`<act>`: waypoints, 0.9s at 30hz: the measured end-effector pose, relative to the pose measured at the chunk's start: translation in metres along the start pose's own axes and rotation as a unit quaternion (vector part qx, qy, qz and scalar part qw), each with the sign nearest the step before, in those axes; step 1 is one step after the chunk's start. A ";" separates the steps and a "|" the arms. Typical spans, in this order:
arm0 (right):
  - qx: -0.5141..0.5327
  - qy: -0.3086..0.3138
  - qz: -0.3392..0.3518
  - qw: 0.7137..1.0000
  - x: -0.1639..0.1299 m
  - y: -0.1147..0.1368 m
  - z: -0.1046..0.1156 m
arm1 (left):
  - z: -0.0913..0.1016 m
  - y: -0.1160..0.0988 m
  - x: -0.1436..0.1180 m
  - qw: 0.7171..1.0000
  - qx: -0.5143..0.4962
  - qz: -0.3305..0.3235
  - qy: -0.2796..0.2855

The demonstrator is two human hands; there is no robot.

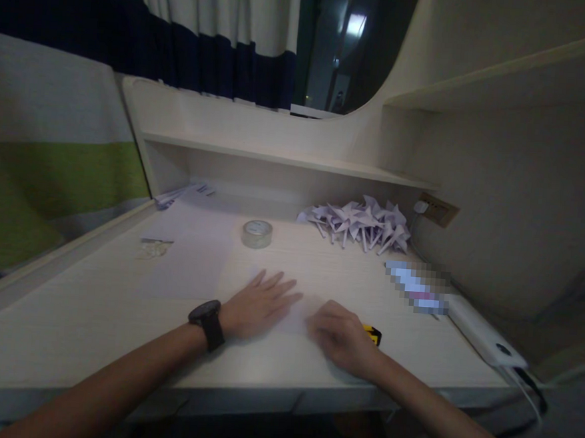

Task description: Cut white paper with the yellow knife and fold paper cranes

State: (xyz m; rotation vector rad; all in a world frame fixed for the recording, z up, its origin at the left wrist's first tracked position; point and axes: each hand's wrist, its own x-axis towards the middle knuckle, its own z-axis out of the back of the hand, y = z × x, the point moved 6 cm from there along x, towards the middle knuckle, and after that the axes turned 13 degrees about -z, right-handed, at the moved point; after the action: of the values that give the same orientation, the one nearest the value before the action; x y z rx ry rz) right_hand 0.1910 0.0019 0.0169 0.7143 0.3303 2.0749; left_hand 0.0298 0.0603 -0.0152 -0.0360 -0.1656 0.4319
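My left hand [261, 303] lies flat with its fingers spread, pressing on a pale sheet of paper [292, 322] on the desk. Beside it on the right, my right hand [337, 332] is curled closed over the same area and slightly blurred; what its fingers hold, if anything, is hidden. A yellow and black object [373, 335] pokes out from behind my right hand, and its kind does not show. Beyond the left hand stands a roll of clear tape [256, 234]. Larger white paper sheets [194, 252] lie to the left.
Several folded paper pinwheels [357, 220] are piled at the back right. A partly blurred phone [415, 287] and a white power strip [485, 332] with cables line the right side. Small scraps [154, 249] sit on the left. A low shelf [287, 158] spans the back.
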 end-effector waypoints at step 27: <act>-0.011 0.009 0.019 1.000 0.006 -0.002 0.003 | -0.001 0.000 0.000 1.000 -0.010 -0.003 0.001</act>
State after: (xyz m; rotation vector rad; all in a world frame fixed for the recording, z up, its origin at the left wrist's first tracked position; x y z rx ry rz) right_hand 0.1915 0.0078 0.0207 0.6939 0.3046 2.1192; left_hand 0.0302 0.0605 -0.0158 -0.0560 -0.1674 0.4241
